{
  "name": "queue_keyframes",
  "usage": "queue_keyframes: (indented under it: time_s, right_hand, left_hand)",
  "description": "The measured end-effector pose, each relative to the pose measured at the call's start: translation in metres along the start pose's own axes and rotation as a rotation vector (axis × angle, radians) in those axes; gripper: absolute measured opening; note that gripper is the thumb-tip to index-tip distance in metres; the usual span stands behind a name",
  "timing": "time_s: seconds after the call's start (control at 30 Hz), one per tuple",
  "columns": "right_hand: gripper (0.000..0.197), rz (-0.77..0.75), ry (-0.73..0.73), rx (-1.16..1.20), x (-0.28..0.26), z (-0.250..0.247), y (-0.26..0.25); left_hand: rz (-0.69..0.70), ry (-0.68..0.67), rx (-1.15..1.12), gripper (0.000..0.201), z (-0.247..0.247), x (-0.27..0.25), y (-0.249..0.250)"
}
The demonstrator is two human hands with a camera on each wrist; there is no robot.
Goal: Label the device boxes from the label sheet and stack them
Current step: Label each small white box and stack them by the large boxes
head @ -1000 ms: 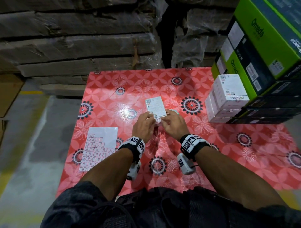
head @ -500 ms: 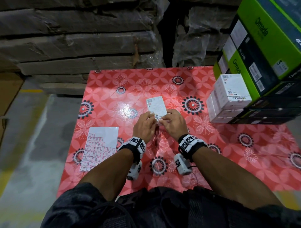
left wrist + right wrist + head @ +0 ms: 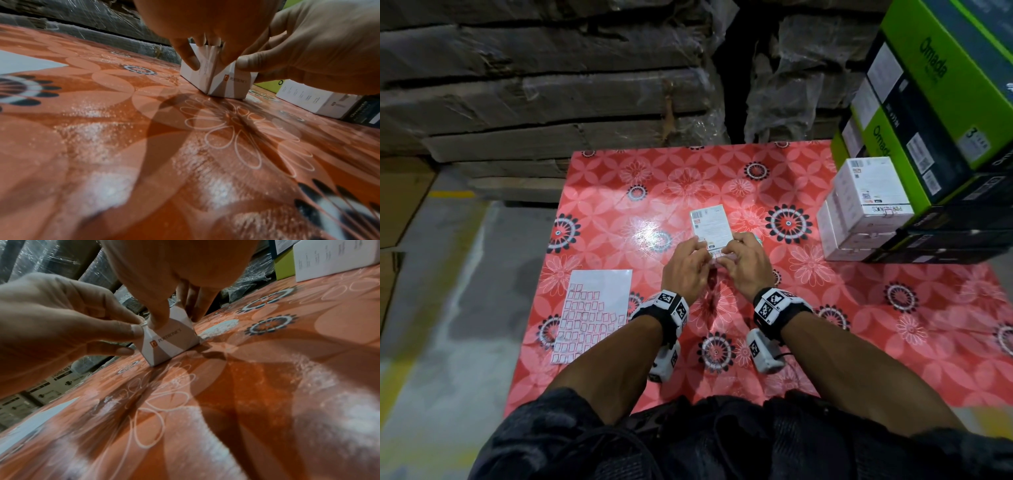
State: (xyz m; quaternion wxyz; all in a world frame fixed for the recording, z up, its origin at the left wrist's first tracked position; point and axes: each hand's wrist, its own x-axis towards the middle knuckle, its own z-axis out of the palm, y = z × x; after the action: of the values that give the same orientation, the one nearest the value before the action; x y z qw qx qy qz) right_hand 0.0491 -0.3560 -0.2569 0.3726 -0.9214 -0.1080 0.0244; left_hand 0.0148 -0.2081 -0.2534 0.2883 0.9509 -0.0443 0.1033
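Hardly anything has moved over the last second: both my hands have stayed bunched at the near end of the small white cardboard device box (image 3: 711, 224), which has kept its place flat on the bench (image 3: 619, 178) with its red flowered cover.

Going left to right: one white label sheet (image 3: 594, 313), printed with rows of small red-edged labels, lies at the bench's near left, well apart from the box. My left hand (image 3: 686, 269) has its fingers curled onto the box's near end, thumb against its side. My right hand (image 3: 748, 263) grips the same end, thumb pressed on the face and fingers down the far side. Between them I seem to pinch a small white label at the top corner, though it is too small to be sure.

I judge the step in hand to be pressing a label onto this box. Next it wants smoothing down firmly, then lifting the box across to the pile.

At the far right stands one pile of white device boxes (image 3: 866, 205), about three that I can count. Behind them rise larger green and black cartons (image 3: 928, 102), at least three.
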Motion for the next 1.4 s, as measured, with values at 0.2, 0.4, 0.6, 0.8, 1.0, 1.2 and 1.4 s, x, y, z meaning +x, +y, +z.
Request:
queue_keyframes:
  time_s: [0.2,0.4,0.6,0.8,1.0,1.2,1.4]
  right_hand:
    - [0.016,-0.011,-0.026,-0.034,-0.002,-0.003,-0.002]
    - [0.013,-0.001,-0.001,-0.082,-0.003,-0.005,-0.008]
    - [0.02,0.026,-0.033,0.006,-0.002,-0.017,-0.002]
    - [0.056,0.148,-0.07,0.217,0.001,-0.026,-0.012]
    - [0.061,0.151,-0.173,0.297,0.007,-0.025,-0.013]
    - [0.048,0.135,-0.134,0.085,0.017,-0.012,-0.008]
    - [0.047,0.174,-0.086,0.114,0.018,-0.003,-0.005]
  left_hand:
    - [-0.01,-0.01,0.014,0.009,-0.002,0.001,0.003]
    - [-0.056,-0.047,0.014,0.007,-0.006,0.003,0.007]
    - [-0.145,-0.063,-0.175,0.011,-0.015,0.006,0.012]
    - [-0.507,0.123,-0.409,0.027,-0.023,0.018,0.027]
    - [-0.806,-0.048,-0.681,0.024,-0.011,0.03,0.013]
    - [-0.85,-0.076,-0.74,0.015,-0.013,0.035,0.013]
    - [-0.857,-0.074,-0.768,0.013,-0.009,0.034,0.006]
